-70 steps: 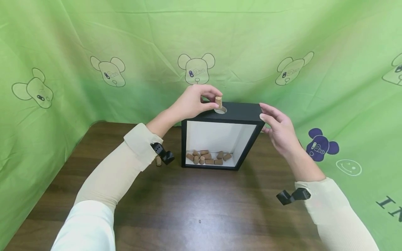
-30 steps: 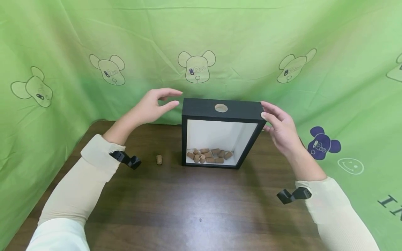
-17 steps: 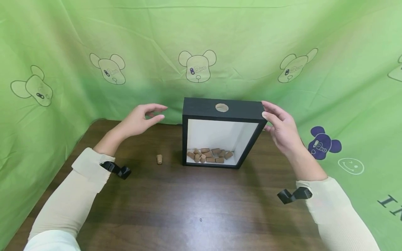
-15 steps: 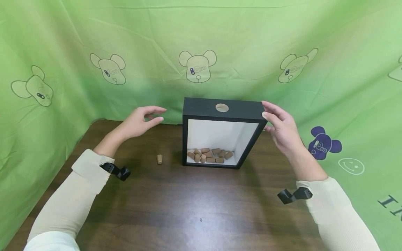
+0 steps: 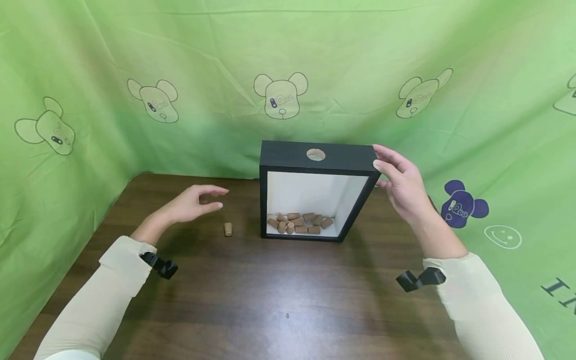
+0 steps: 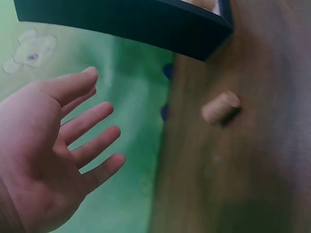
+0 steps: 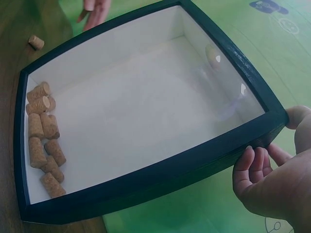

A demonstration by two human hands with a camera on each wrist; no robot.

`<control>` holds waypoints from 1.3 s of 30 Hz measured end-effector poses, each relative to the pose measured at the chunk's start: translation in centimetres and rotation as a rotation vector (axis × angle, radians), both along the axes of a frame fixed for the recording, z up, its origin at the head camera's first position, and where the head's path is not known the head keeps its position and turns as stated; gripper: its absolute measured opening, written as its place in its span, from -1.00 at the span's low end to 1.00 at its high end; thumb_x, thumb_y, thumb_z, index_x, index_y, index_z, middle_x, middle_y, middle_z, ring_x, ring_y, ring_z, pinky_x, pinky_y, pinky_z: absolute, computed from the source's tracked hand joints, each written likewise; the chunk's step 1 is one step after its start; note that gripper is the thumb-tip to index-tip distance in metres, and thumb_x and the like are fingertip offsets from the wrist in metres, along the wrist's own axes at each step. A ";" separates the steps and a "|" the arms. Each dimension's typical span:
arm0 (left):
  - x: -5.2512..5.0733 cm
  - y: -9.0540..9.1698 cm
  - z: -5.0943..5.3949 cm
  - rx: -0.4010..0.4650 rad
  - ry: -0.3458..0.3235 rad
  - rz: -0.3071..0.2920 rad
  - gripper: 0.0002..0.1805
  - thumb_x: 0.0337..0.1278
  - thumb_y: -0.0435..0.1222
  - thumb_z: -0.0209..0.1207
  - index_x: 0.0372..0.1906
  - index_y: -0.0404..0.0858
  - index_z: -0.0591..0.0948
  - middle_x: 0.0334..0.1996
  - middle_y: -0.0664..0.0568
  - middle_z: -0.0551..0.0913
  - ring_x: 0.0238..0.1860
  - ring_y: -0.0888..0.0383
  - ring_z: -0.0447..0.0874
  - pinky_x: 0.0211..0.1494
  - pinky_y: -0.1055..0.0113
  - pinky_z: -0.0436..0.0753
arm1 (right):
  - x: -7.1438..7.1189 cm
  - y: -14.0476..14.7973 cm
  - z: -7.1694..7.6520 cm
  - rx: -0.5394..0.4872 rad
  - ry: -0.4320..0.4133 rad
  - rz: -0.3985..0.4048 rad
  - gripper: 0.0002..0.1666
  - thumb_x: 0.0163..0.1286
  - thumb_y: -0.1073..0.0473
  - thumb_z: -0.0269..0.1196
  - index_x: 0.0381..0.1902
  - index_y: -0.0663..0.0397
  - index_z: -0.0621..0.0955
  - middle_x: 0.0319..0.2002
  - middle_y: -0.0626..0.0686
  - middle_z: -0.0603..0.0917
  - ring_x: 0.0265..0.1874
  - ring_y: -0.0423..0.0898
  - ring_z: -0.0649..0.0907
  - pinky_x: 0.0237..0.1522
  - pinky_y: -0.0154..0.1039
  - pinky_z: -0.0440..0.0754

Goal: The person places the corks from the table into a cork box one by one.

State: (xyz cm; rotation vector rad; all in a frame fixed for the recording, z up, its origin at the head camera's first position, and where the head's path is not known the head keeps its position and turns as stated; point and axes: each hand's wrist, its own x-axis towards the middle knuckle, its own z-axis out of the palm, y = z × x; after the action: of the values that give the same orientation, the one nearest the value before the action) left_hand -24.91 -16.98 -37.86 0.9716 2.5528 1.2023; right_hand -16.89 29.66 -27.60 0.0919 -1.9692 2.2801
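Note:
A black shadow box [image 5: 319, 159] with a clear front and a round hole [image 5: 316, 154] in its top stands on the table. Several corks [image 5: 299, 223] lie along its floor, also visible in the right wrist view as corks [image 7: 41, 136]. My right hand [image 5: 402, 185] grips the box's upper right corner, thumb at the front. One loose cork [image 5: 228, 229] stands on the table left of the box. Above and left of it hovers my left hand [image 5: 191, 203], holding nothing. In the left wrist view the left hand [image 6: 63, 150] has its fingers spread, apart from the cork [image 6: 221, 108].
The brown wooden table [image 5: 270, 300] has a small dark mark near its front. A green printed curtain [image 5: 216, 90] hangs close behind and along both sides. Black wrist cameras [image 5: 159, 265] sit on both sleeves.
My left hand has let a cork go at the hole, then moved left and down toward the loose cork. Another cork now lies inside the box. My right hand keeps its hold.

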 end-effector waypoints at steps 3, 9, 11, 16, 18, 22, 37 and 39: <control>0.1 -0.5 -1.5 -0.005 -0.037 -0.011 -0.53 0.38 -0.36 0.25 0.31 -0.42 0.53 0.27 -0.30 0.57 0.32 -0.28 0.46 0.31 -0.27 0.42 | 0.0 0.0 0.1 0.001 -0.003 0.000 -0.45 0.50 0.28 0.25 0.40 0.11 0.49 0.19 -0.07 0.43 0.06 -0.23 0.44 -0.14 -0.36 0.52; 0.5 -1.1 -4.2 -0.041 -0.055 -0.012 -0.54 0.36 -0.41 0.25 0.31 -0.44 0.53 0.27 -0.28 0.57 0.33 -0.29 0.45 0.35 -0.29 0.36 | 0.1 -0.1 0.2 0.009 -0.009 -0.003 -0.46 0.50 0.28 0.25 0.40 0.09 0.50 0.19 -0.08 0.43 0.06 -0.23 0.45 -0.13 -0.35 0.52; 0.7 -1.1 -4.9 -0.048 -0.062 -0.014 -0.54 0.34 -0.44 0.25 0.30 -0.46 0.53 0.26 -0.28 0.58 0.33 -0.30 0.45 0.36 -0.27 0.35 | 0.1 0.0 0.2 0.009 -0.012 -0.003 -0.47 0.50 0.28 0.25 0.39 0.07 0.51 0.19 -0.08 0.43 0.06 -0.23 0.45 -0.13 -0.35 0.52; 1.2 -1.0 -6.3 -0.039 -0.085 -0.004 -0.52 0.30 -0.47 0.28 0.30 -0.45 0.53 0.24 -0.28 0.59 0.31 -0.29 0.46 0.36 -0.24 0.37 | 0.1 0.1 0.2 0.007 -0.009 -0.003 -0.47 0.50 0.28 0.25 0.39 0.08 0.50 0.19 -0.08 0.42 0.06 -0.23 0.44 -0.14 -0.36 0.52; 1.3 -1.0 -6.8 -0.027 -0.088 0.004 -0.51 0.28 -0.47 0.29 0.29 -0.45 0.54 0.23 -0.28 0.60 0.30 -0.30 0.47 0.35 -0.25 0.38 | 0.1 0.1 0.2 0.005 -0.006 -0.002 -0.47 0.50 0.28 0.25 0.39 0.09 0.50 0.18 -0.07 0.42 0.05 -0.23 0.44 -0.15 -0.37 0.52; 1.2 -0.8 -7.9 -0.007 -0.089 0.023 -0.53 0.26 -0.48 0.31 0.26 -0.45 0.56 0.20 -0.29 0.62 0.25 -0.30 0.49 0.31 -0.24 0.41 | 0.1 0.0 0.2 0.007 -0.006 0.001 -0.48 0.50 0.29 0.25 0.38 0.08 0.51 0.19 -0.08 0.43 0.08 -0.23 0.43 -0.14 -0.36 0.52; 1.2 1.0 -8.7 -0.012 -0.079 0.026 -0.58 0.23 -0.43 0.36 0.19 -0.40 0.64 0.14 -0.23 0.66 0.15 -0.18 0.54 0.25 -0.11 0.49 | 0.0 0.0 0.0 -0.005 0.007 0.002 -0.50 0.50 0.30 0.24 0.36 0.07 0.54 0.21 -0.07 0.44 0.12 -0.22 0.43 -0.15 -0.36 0.55; 1.1 1.1 -8.8 -0.019 -0.069 0.024 -0.61 0.22 -0.43 0.37 0.14 -0.39 0.66 0.07 -0.21 0.69 0.09 -0.14 0.57 0.20 -0.08 0.52 | 0.0 0.0 0.0 -0.002 0.007 0.001 -0.50 0.50 0.30 0.24 0.36 0.07 0.54 0.21 -0.08 0.45 0.12 -0.22 0.43 -0.15 -0.36 0.55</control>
State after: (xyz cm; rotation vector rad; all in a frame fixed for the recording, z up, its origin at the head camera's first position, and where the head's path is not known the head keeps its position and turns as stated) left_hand -23.83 -15.85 -46.69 0.8813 2.5248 1.1942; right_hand -16.88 29.66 -27.56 0.1009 -1.9646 2.2791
